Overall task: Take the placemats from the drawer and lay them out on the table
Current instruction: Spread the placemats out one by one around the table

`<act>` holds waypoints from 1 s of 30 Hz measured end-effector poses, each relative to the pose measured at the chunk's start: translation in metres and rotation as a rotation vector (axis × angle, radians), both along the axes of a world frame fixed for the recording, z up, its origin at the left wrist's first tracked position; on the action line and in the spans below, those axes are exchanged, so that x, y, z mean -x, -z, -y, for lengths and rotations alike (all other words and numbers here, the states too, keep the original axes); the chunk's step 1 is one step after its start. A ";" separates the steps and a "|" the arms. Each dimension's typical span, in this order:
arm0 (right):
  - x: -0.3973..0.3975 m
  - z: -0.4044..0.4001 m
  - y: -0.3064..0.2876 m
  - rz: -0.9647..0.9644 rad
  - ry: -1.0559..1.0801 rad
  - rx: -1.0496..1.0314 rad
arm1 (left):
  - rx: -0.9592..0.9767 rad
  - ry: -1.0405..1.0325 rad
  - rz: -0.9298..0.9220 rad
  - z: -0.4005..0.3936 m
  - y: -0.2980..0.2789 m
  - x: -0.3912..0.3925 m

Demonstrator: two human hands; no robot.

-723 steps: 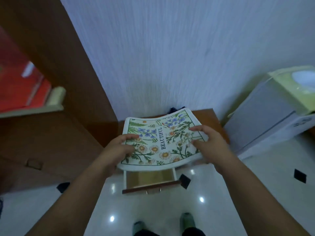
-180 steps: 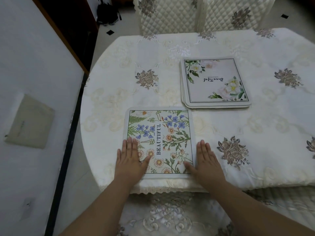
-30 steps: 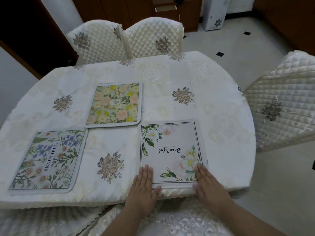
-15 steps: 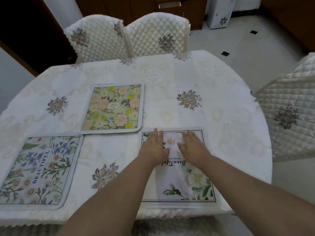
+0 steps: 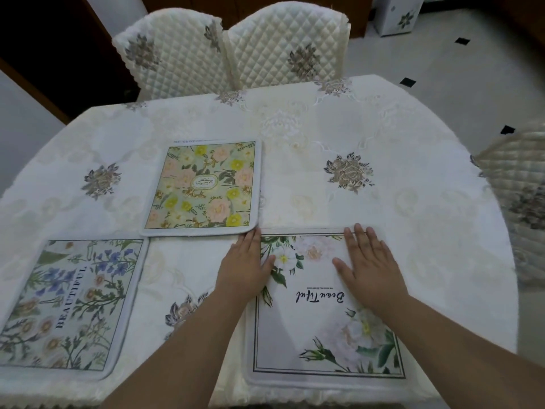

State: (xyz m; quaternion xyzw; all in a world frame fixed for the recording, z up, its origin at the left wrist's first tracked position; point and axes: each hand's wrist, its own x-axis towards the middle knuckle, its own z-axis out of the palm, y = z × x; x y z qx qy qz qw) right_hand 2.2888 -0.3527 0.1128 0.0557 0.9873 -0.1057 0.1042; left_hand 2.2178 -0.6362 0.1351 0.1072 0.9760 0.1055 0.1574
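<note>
White rose mat (image 5: 321, 314) lies flat under both hands: left hand (image 5: 243, 268) and right hand (image 5: 370, 268) press it, fingers straight. Yellow mat (image 5: 203, 187) just beyond left hand; blue mat (image 5: 67, 308) farther left on bench (image 5: 413, 231).

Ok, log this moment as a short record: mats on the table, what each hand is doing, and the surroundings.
mats laid out: three
near right: white rose placemat, script upside down to the wearer
near left: BEAUTIFUL wildflower placemat
further back: yellow and pink flower placemat
left hand: flat on the rose mat's far left corner
right hand: flat on its far edge
surface: round table under an embroidered tablecloth
seating: quilted chairs on the far side
</note>
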 end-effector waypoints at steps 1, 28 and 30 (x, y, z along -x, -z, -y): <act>0.000 0.000 0.000 0.004 -0.001 -0.002 | 0.006 0.018 0.003 0.004 0.001 0.001; 0.142 0.198 -0.070 0.101 0.268 0.752 | -0.105 -0.644 0.067 0.187 -0.030 0.138; 0.147 0.200 -0.065 0.003 0.343 0.775 | -0.087 -0.641 -0.009 0.195 -0.025 0.140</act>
